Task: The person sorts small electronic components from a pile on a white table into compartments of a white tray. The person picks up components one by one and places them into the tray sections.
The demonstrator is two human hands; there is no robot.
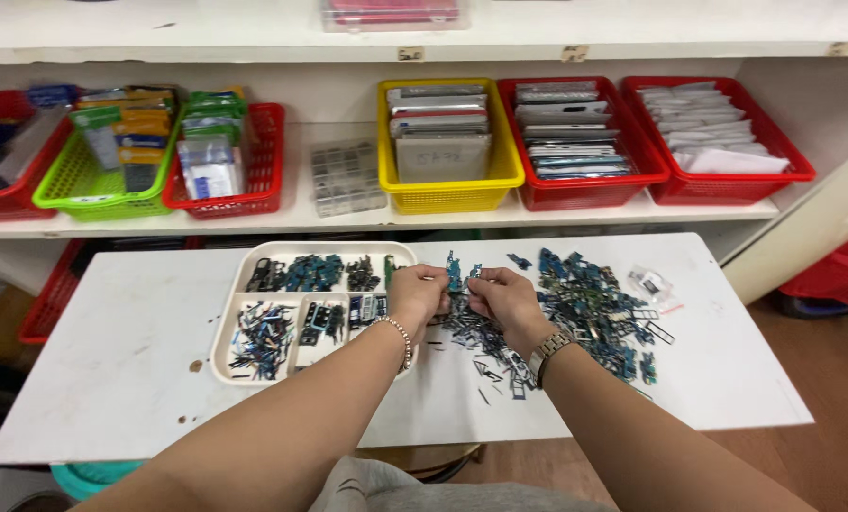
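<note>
Standing roughly upright, long axis vertical, a small blue part (pixel 455 273) sits pinched between both hands above the table (pixel 139 360), beside the tray (pixel 244 313). Left hand (pixel 416 292) and right hand (pixel 501 294) are nearly closed; grip detail seems blurred.

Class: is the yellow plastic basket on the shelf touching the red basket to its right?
Apart. The head view shows a strip of white shelf between the yellow plastic basket and the red basket.
</note>
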